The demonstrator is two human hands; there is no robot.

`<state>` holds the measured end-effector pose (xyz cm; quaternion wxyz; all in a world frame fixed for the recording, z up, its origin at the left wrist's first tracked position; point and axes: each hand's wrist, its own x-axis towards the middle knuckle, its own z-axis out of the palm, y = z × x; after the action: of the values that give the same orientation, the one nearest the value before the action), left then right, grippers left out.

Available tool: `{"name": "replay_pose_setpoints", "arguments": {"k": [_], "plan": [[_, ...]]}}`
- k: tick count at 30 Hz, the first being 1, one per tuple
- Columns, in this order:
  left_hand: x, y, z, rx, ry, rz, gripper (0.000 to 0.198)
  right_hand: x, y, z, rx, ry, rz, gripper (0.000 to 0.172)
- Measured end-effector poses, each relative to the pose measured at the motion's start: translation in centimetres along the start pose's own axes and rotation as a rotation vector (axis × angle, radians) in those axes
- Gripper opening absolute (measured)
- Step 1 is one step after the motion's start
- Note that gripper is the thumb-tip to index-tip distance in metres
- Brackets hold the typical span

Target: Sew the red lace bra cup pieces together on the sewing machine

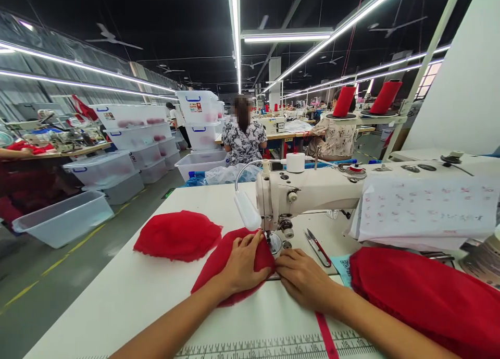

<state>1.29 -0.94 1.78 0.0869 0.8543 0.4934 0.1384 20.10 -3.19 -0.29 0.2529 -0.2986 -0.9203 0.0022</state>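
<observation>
A red fabric piece [213,273] lies on the white sewing table with its edge at the presser foot of the sewing machine [308,192]. My left hand [246,262] rests flat on this piece, thumb spread from the fingers, fingertips close to the needle area. Just right of the needle plate, my right hand [302,275] is closed at the fabric's right edge; its curled fingertips are partly hidden. A narrow red strip [326,335] runs from under my right wrist toward the table's front. Thread snips [317,248] with red handles lie beyond that hand.
Another red fabric piece [177,236] lies at left, and a red fabric pile [425,296] at right. A lamp [247,210] hangs beside the needle. Marked paper [425,205] covers the machine's arm. Plastic bins [64,218] stand across the aisle; co-workers sit ahead.
</observation>
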Motion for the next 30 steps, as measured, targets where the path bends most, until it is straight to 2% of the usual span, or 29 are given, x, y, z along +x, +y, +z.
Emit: {"name": "replay_pose_setpoints", "arguments": {"k": [5,13,16,19,24,30], "plan": [[1.1,-0.9,-0.4,-0.007,-0.036,0.077,0.071,0.0,-0.4,0.6,0.05,0.047,0.087,0.019],[1.9,-2.0,-0.7,0.019,-0.052,0.161,0.071,0.2,-0.7,0.5,0.108,0.084,0.143,0.021],[1.3,-1.7,-0.8,0.011,0.005,0.187,0.069,0.2,-0.8,0.5,0.141,0.095,0.158,0.022],[-0.2,-1.1,-0.7,0.03,0.054,0.222,0.053,0.2,-0.8,0.4,0.158,0.075,0.189,0.022],[-2.5,-0.6,-0.4,0.037,-0.116,0.367,0.044,0.0,-0.6,0.7,0.192,0.073,0.26,0.024],[-2.4,-1.6,-0.2,0.012,-0.081,0.412,0.037,0.1,-0.3,0.8,0.201,0.095,0.289,0.025]]}}
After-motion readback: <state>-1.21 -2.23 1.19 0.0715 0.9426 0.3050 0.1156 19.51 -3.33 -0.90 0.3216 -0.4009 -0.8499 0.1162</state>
